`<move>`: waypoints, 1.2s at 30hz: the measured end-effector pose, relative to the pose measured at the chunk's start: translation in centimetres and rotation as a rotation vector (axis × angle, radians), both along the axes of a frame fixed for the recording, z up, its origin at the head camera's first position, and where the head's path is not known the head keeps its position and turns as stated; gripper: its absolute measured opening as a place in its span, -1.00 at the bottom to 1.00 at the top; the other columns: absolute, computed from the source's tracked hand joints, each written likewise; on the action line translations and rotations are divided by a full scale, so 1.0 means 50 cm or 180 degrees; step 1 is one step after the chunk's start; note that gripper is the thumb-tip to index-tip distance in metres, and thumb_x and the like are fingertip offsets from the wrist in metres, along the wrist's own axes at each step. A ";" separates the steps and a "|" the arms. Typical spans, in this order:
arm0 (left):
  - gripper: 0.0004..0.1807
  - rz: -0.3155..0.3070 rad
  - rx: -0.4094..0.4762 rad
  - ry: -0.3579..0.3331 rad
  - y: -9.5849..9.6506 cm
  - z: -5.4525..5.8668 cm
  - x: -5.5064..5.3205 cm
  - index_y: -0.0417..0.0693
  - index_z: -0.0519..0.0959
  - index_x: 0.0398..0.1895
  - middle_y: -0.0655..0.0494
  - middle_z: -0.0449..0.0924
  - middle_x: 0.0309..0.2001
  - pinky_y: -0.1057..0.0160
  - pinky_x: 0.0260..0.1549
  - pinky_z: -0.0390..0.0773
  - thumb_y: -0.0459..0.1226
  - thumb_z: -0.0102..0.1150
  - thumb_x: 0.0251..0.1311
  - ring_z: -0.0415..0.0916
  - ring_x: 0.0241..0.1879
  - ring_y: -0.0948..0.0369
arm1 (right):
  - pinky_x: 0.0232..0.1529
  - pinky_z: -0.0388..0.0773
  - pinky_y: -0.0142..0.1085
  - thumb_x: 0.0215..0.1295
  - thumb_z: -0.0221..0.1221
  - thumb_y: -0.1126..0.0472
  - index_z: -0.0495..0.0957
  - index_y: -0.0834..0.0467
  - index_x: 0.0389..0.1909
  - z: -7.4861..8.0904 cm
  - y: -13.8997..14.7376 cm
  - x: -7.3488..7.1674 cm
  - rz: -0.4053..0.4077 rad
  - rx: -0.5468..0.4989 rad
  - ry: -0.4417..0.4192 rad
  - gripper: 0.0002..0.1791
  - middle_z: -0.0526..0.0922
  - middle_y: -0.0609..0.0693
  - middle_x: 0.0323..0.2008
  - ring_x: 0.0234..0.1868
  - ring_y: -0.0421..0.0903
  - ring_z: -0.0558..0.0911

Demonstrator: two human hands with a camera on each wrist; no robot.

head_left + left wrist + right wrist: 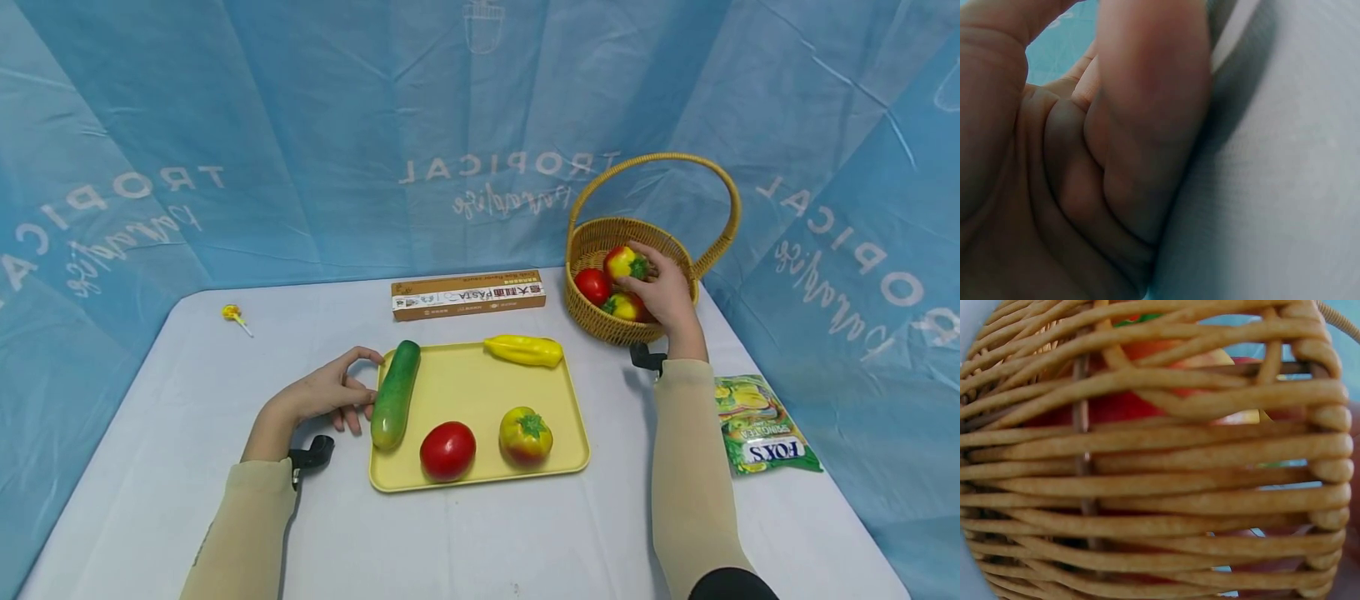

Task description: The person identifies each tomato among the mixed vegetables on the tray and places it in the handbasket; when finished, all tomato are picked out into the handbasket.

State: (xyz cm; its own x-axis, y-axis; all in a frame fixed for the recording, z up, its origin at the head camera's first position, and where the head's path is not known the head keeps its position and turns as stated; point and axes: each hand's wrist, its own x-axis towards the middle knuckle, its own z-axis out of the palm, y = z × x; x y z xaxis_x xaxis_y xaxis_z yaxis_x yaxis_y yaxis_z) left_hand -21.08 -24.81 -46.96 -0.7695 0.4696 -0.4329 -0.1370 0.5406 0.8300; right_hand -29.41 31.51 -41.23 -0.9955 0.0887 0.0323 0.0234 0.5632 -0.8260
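Note:
My right hand (663, 287) reaches into a wicker basket (577, 312) and pinches a red-and-yellow bell pepper (621, 262) between fingers and thumb. A red tomato (592, 286) and another red-and-yellow pepper (624, 307) lie beneath. In the right wrist view, the basket's weave (1147, 450) hides most of the contents. My left hand (326, 392) rests at the left edge of a yellow tray (465, 383), fingers loosely bent beside a cucumber (396, 396). The left wrist view shows mainly its bent fingers (1154, 94). The tray also bears a tomato (447, 451), a bell pepper (525, 437) and a long yellow pepper (524, 350).
Behind the tray lies a brown pasta box (468, 295). A yellow lollipop (232, 312) is at the far left of the white table (187, 400). A green Fox's bag (765, 425) lies beside the right forearm. Blue printed cloth (315, 150) surrounds the table.

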 end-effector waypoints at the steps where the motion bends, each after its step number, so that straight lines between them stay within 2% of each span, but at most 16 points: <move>1: -0.32 0.0005 -0.0002 0.0001 0.000 0.000 0.000 0.08 0.13 0.52 -0.03 0.81 -0.33 0.23 -0.57 0.67 -0.25 0.20 0.45 0.76 -0.55 0.08 | 0.61 0.21 0.25 0.50 0.29 0.08 0.24 -0.18 0.64 0.000 0.000 0.000 -0.0020 -0.0017 0.0010 -0.24 0.06 0.12 0.71 0.61 0.37 0.24; 6: -0.32 0.0017 -0.0010 0.0001 0.001 0.001 0.001 0.07 0.13 0.52 -0.03 0.81 -0.33 0.24 -0.58 0.66 -0.26 0.19 0.44 0.76 -0.55 0.09 | 0.67 0.15 0.12 0.51 0.27 0.16 0.28 -0.13 0.63 0.001 -0.004 -0.003 -0.0137 -0.0108 0.0142 -0.27 0.14 0.11 0.68 0.65 0.25 0.23; 11: -0.33 0.0018 -0.0001 -0.0009 0.001 0.000 0.001 0.08 0.13 0.52 -0.03 0.81 -0.34 0.24 -0.58 0.66 -0.27 0.19 0.45 0.75 -0.55 0.09 | 0.67 0.18 0.04 0.51 0.28 0.15 0.33 -0.15 0.60 0.003 -0.009 -0.001 -0.0286 -0.0143 0.0232 -0.31 0.21 0.11 0.63 0.62 0.18 0.26; 15: -0.33 0.0011 0.0003 -0.0009 0.001 0.000 0.001 0.08 0.13 0.52 -0.03 0.81 -0.34 0.23 -0.58 0.67 -0.26 0.19 0.45 0.76 -0.55 0.09 | 0.66 0.20 0.03 0.51 0.29 0.12 0.35 -0.15 0.59 0.007 -0.013 0.000 -0.0224 -0.0203 0.0316 -0.32 0.24 0.10 0.61 0.59 0.18 0.31; 21: -0.32 0.0003 -0.0001 0.0004 0.000 0.001 0.001 0.07 0.12 0.52 -0.03 0.82 -0.33 0.23 -0.57 0.68 -0.26 0.19 0.44 0.76 -0.54 0.09 | 0.64 0.24 0.06 0.49 0.31 0.09 0.37 -0.17 0.57 0.030 -0.031 0.007 0.0040 -0.0329 0.0453 -0.32 0.31 0.05 0.58 0.55 0.17 0.36; 25: -0.32 0.0003 0.0010 0.0000 0.000 0.000 0.001 0.06 0.12 0.52 -0.03 0.82 -0.33 0.24 -0.58 0.67 -0.27 0.18 0.44 0.76 -0.55 0.09 | 0.64 0.25 0.04 0.47 0.32 0.08 0.37 -0.25 0.56 0.060 -0.053 0.023 0.0208 -0.0514 0.0400 -0.31 0.35 -0.02 0.57 0.55 0.10 0.37; 29: -0.32 -0.0003 0.0006 -0.0001 0.000 0.000 0.001 0.07 0.13 0.52 -0.03 0.82 -0.33 0.24 -0.58 0.68 -0.27 0.19 0.45 0.76 -0.55 0.09 | 0.64 0.26 0.03 0.46 0.34 0.10 0.36 -0.27 0.55 0.087 -0.081 0.044 0.0510 -0.0710 0.0357 -0.30 0.37 0.00 0.55 0.56 0.05 0.36; 36: -0.31 0.0010 0.0011 0.0001 -0.001 0.004 0.003 0.07 0.12 0.53 -0.04 0.81 -0.33 0.22 -0.57 0.68 -0.25 0.19 0.44 0.76 -0.54 0.08 | 0.63 0.24 0.08 0.49 0.29 0.23 0.29 -0.04 0.61 0.116 -0.129 0.083 0.1162 -0.1029 0.0399 -0.27 0.30 0.16 0.56 0.57 0.10 0.33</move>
